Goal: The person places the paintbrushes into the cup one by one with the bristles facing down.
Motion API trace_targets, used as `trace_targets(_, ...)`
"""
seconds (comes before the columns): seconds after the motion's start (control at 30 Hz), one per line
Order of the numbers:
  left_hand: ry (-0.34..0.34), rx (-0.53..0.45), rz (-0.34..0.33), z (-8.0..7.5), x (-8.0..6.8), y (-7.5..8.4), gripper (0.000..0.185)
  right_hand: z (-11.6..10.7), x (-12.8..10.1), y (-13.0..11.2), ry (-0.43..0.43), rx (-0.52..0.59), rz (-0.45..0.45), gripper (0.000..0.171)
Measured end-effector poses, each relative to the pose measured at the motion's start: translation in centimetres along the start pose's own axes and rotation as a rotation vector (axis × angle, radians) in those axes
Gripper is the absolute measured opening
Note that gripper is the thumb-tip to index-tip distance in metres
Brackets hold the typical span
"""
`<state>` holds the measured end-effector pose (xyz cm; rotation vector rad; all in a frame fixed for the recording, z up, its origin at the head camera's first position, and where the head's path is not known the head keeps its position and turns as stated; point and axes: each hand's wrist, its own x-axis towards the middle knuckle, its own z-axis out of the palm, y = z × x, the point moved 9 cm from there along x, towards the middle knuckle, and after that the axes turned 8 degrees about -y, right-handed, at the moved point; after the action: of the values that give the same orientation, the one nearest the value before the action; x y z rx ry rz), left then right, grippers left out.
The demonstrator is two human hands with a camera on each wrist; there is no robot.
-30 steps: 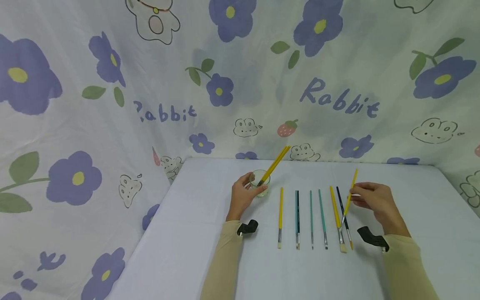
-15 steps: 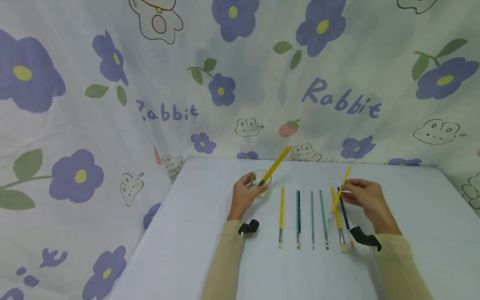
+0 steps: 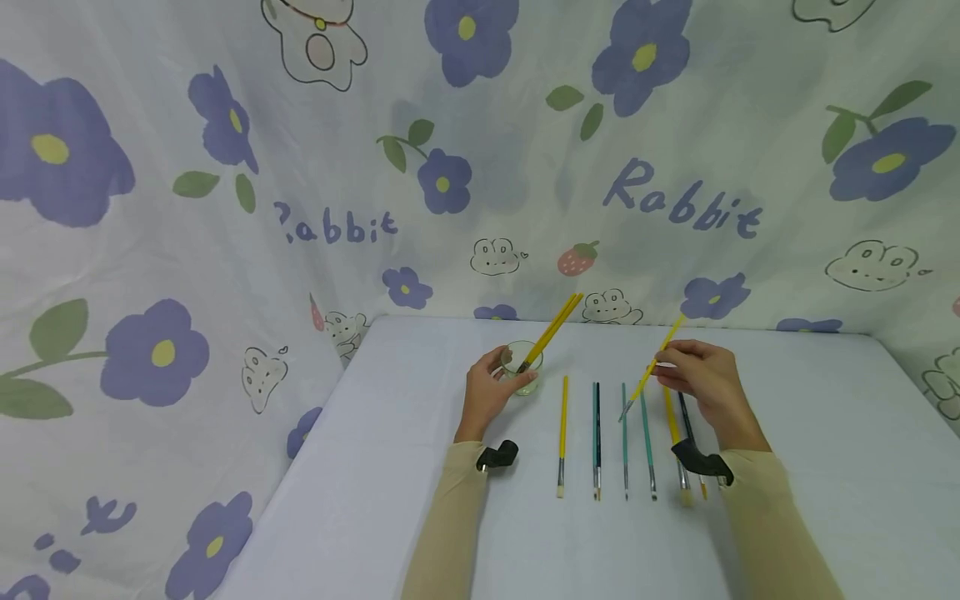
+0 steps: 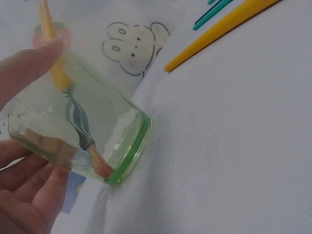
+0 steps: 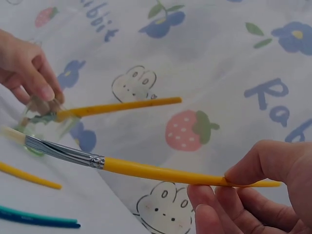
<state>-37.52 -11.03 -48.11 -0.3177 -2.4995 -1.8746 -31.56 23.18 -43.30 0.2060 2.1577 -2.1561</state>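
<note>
My left hand [image 3: 487,392] grips a clear glass cup [image 4: 109,126] with a green-tinted base, its thumb near the rim and the fingers around the far side. Two yellow-handled paintbrushes [image 3: 553,329] lean to the right in the glass, bristles down. Between thumb and fingertips, my right hand [image 3: 708,383] pinches another yellow paintbrush [image 5: 151,170] near the thin end of its handle. This brush slants in the air above the row, its pale bristles pointing down and left, apart from the glass.
Paintbrushes lie in a row on the white table [image 3: 360,492]: a yellow one [image 3: 563,421], a teal and dark pair [image 3: 597,433], two teal ones, a wide yellow one [image 3: 671,417] and a dark blue one [image 3: 686,412]. Behind hangs a flowered cloth [image 3: 525,183].
My right hand has carried its yellow paintbrush leftward over the row, and the brush now slants more steeply toward the left. The left hand and the glass cup hold nearly the same place.
</note>
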Motion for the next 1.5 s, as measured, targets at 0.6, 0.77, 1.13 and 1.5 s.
trace_targets(0.6,0.003,0.016,-0.004,0.0,0.0,-0.1,0.083,3.9,1.2,-2.1,-0.024,0.171,-0.067,0.022)
trace_targets(0.77,0.001,0.008,-0.007,0.0,0.0,-0.1,0.083,4.6,1.5,-2.7,-0.012,0.177,-0.077,0.018)
trace_targets(1.13,0.001,0.021,-0.004,0.0,0.0,-0.2,0.082,5.6,2.6,-3.2,0.025,0.177,-0.077,0.020)
trace_targets(1.5,-0.004,0.019,-0.007,0.1,0.0,-0.2,0.083,7.1,2.9,-4.4,0.020,0.231,-0.138,0.019)
